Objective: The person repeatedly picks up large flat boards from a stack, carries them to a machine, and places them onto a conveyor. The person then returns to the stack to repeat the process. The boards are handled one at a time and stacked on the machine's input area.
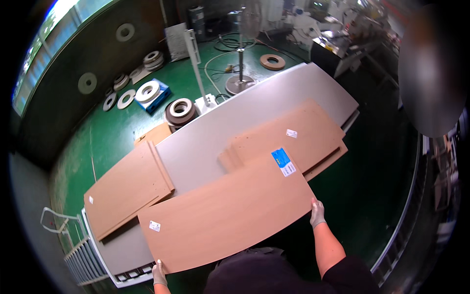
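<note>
We clamp our left hand (pixel 159 274) at seven o'clock and right hand (pixel 317 213) at four o'clock on the brown panel's (pixel 230 210) end edges, over the grey table (pixel 205 147), green floor (pixel 362 196) open rightward.

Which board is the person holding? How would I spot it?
Find the long grey table on the green floor. Brown boards lie on it; the held board is the nearest, gripped by the left hand and right hand. Only it bears a blue label beside a white one.
</note>
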`<action>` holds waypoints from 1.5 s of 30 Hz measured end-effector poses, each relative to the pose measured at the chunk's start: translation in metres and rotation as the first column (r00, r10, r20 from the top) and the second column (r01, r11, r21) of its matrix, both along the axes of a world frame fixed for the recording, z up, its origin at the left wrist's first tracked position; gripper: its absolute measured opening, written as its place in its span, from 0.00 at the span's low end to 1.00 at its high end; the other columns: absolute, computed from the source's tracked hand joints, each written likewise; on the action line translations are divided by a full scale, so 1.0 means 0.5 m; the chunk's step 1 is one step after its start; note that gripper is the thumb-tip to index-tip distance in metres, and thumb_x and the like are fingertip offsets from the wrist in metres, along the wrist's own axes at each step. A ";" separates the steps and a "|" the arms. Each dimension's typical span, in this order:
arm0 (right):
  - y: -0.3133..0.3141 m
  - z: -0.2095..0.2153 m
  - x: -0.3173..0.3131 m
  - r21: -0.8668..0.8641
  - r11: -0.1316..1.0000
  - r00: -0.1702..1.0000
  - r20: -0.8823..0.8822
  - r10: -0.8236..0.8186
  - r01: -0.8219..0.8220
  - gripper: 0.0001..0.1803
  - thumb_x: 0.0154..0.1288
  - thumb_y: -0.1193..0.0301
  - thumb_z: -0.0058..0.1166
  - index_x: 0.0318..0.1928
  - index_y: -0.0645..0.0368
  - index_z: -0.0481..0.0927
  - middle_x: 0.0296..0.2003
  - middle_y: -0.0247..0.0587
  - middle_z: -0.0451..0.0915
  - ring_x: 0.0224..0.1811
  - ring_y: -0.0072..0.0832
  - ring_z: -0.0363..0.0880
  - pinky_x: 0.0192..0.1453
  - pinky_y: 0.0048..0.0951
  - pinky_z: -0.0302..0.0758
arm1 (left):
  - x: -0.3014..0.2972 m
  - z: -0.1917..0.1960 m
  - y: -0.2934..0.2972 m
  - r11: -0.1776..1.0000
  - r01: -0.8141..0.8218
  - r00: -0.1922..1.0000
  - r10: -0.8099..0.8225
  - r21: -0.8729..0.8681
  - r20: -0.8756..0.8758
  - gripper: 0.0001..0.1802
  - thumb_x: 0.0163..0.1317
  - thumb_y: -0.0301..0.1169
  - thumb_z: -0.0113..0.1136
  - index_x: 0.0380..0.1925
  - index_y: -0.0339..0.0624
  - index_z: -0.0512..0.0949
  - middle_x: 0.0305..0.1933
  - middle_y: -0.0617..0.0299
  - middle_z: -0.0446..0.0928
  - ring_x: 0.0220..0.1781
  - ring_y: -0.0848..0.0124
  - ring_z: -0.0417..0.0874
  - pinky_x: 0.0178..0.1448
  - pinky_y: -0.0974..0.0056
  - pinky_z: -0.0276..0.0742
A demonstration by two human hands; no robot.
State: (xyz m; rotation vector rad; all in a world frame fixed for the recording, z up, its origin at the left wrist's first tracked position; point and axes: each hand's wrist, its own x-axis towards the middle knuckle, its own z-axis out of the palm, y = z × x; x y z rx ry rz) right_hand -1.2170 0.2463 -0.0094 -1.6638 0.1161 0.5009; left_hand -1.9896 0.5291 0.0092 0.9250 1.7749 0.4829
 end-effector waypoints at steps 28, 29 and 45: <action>0.218 0.084 0.106 -0.839 0.528 0.619 0.347 0.705 -0.130 0.39 0.62 0.56 0.71 0.71 0.58 0.75 0.77 0.49 0.67 0.80 0.50 0.62 0.78 0.52 0.66 | 0.793 0.094 0.068 0.725 0.687 0.716 -0.661 0.055 -0.224 0.38 0.74 0.50 0.59 0.71 0.30 0.68 0.63 0.36 0.81 0.66 0.46 0.82 0.71 0.50 0.76; 0.222 0.073 0.068 -0.853 0.491 0.588 0.309 0.747 -0.176 0.41 0.61 0.56 0.71 0.72 0.59 0.74 0.77 0.50 0.66 0.80 0.50 0.62 0.78 0.52 0.66 | 0.781 0.076 0.069 0.684 0.730 0.651 -0.692 0.007 -0.313 0.40 0.73 0.51 0.59 0.73 0.31 0.66 0.64 0.34 0.80 0.69 0.44 0.81 0.72 0.50 0.75; 0.356 0.115 -0.469 -0.500 0.117 -0.079 0.353 0.932 -0.858 0.08 0.67 0.69 0.64 0.43 0.58 0.89 0.41 0.47 0.89 0.48 0.46 0.88 0.55 0.42 0.83 | 0.166 -0.071 -0.079 0.973 0.226 0.909 -0.191 0.053 -0.369 0.25 0.71 0.47 0.56 0.47 0.34 0.86 0.51 0.37 0.85 0.56 0.41 0.86 0.61 0.48 0.80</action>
